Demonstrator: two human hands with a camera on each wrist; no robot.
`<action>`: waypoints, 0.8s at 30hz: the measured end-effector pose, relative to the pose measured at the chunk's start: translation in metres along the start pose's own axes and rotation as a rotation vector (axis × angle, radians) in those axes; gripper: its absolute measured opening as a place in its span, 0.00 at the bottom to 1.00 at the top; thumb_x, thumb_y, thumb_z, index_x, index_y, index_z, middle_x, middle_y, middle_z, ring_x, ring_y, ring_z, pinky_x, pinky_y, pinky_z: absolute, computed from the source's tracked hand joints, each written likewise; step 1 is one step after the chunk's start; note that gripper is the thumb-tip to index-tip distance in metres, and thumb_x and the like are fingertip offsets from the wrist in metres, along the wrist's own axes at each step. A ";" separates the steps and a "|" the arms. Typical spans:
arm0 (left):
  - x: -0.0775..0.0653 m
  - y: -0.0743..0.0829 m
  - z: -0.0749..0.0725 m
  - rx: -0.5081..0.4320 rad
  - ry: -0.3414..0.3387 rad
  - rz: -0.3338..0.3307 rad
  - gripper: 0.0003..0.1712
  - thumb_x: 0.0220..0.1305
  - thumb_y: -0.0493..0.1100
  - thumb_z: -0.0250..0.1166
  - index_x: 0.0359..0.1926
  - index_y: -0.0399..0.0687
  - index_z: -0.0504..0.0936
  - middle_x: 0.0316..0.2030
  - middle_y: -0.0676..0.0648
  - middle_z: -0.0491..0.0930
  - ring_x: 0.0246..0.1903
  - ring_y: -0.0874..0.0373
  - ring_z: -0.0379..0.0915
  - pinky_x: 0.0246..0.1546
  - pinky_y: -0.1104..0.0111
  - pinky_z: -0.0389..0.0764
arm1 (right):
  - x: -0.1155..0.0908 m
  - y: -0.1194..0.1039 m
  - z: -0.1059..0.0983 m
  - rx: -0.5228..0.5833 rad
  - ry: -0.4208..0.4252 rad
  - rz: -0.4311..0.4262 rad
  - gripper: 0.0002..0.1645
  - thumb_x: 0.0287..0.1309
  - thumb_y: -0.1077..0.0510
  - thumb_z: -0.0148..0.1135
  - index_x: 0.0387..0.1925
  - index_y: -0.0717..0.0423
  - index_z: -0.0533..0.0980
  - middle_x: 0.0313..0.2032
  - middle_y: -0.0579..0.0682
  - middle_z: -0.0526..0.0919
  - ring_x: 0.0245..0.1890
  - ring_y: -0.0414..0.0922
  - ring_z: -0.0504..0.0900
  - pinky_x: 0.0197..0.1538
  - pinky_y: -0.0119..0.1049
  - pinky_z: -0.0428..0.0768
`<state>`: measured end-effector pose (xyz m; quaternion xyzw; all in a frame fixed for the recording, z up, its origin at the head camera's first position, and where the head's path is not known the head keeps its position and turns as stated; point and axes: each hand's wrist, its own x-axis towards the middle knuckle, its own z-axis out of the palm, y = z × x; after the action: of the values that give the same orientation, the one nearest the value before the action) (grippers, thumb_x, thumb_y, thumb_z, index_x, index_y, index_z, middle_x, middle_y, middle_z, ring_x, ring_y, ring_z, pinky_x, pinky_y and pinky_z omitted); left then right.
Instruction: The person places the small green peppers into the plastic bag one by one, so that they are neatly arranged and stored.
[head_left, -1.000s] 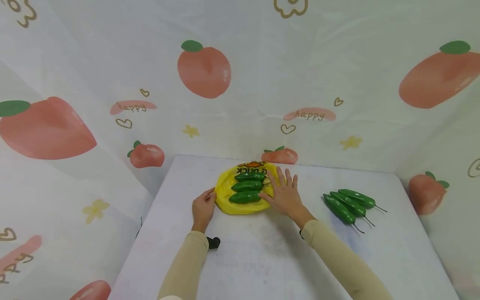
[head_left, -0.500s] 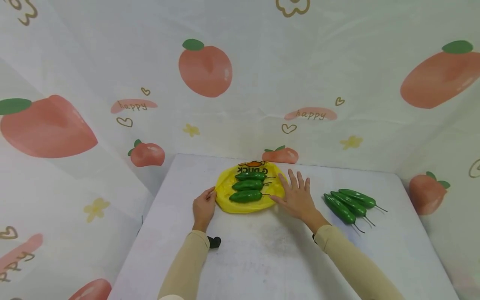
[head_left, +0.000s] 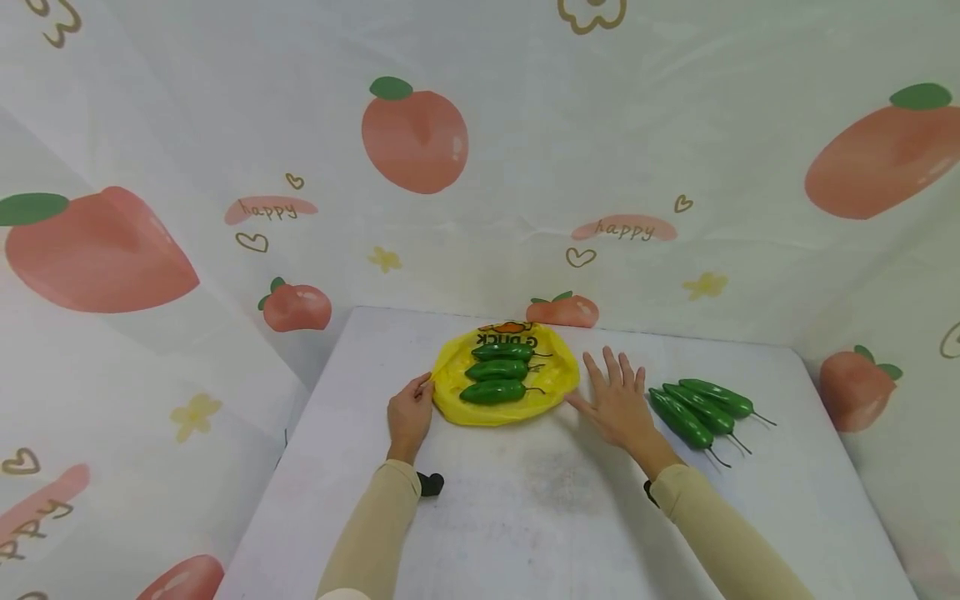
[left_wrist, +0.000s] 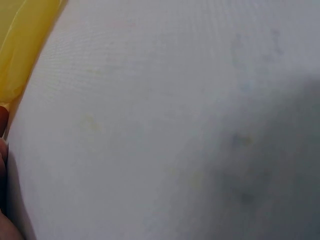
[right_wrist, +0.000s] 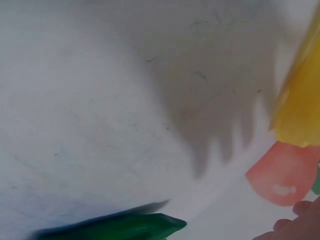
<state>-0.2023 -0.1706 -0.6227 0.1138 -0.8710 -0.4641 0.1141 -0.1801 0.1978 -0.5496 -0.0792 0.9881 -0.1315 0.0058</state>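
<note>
A yellow plastic bag (head_left: 551, 392) with duck lettering lies spread open at the back of the table. On it rest three green chili peppers (head_left: 495, 371) side by side, stems to the right. My left hand (head_left: 409, 414) pinches the bag's left edge between thumb and fingers. My right hand (head_left: 618, 404) hovers just right of the bag, fingers spread and holding nothing. Further right, three more green peppers (head_left: 701, 410) lie fanned out with stems toward the front right. In the right wrist view, one pepper (right_wrist: 125, 227) and the bag's edge (right_wrist: 300, 105) appear at the borders.
The white table (head_left: 510, 533) meets a fruit-printed cloth wall (head_left: 480, 258) at the back and sides. A small black object (head_left: 431, 484) shows beside my left wrist, and a dark band (head_left: 651, 493) is on my right wrist.
My right hand has moved right, from over the pepper stems on the bag to beyond the bag's right edge. The left hand keeps its pinch on the bag.
</note>
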 end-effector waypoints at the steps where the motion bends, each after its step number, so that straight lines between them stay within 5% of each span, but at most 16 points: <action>1: 0.000 0.000 0.000 -0.001 -0.001 0.000 0.18 0.74 0.51 0.61 0.59 0.53 0.85 0.45 0.47 0.90 0.43 0.53 0.87 0.49 0.56 0.86 | -0.001 0.002 0.000 0.006 -0.002 0.005 0.54 0.67 0.27 0.51 0.81 0.50 0.49 0.80 0.66 0.43 0.79 0.70 0.41 0.75 0.75 0.38; 6: 0.000 -0.001 0.000 0.000 -0.001 -0.010 0.20 0.74 0.54 0.61 0.59 0.53 0.85 0.44 0.47 0.91 0.41 0.54 0.86 0.48 0.57 0.85 | -0.009 0.011 -0.001 0.027 0.002 0.027 0.52 0.69 0.29 0.50 0.81 0.52 0.49 0.80 0.67 0.43 0.79 0.71 0.41 0.75 0.76 0.38; 15: 0.002 -0.002 0.002 0.014 -0.017 -0.013 0.21 0.74 0.56 0.60 0.60 0.55 0.84 0.28 0.48 0.85 0.24 0.58 0.71 0.31 0.70 0.73 | -0.028 0.032 0.004 0.021 0.004 0.061 0.52 0.69 0.28 0.50 0.80 0.54 0.52 0.79 0.69 0.45 0.77 0.73 0.43 0.74 0.76 0.38; 24: 0.010 0.005 -0.010 -0.096 -0.121 -0.156 0.25 0.71 0.64 0.60 0.64 0.66 0.81 0.33 0.49 0.89 0.24 0.58 0.79 0.30 0.70 0.82 | -0.043 0.054 0.004 0.022 0.016 0.080 0.53 0.69 0.27 0.49 0.79 0.57 0.51 0.78 0.71 0.46 0.75 0.75 0.44 0.72 0.78 0.39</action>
<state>-0.2092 -0.1788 -0.6126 0.1474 -0.8415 -0.5189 0.0303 -0.1460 0.2554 -0.5682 -0.0386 0.9890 -0.1427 0.0040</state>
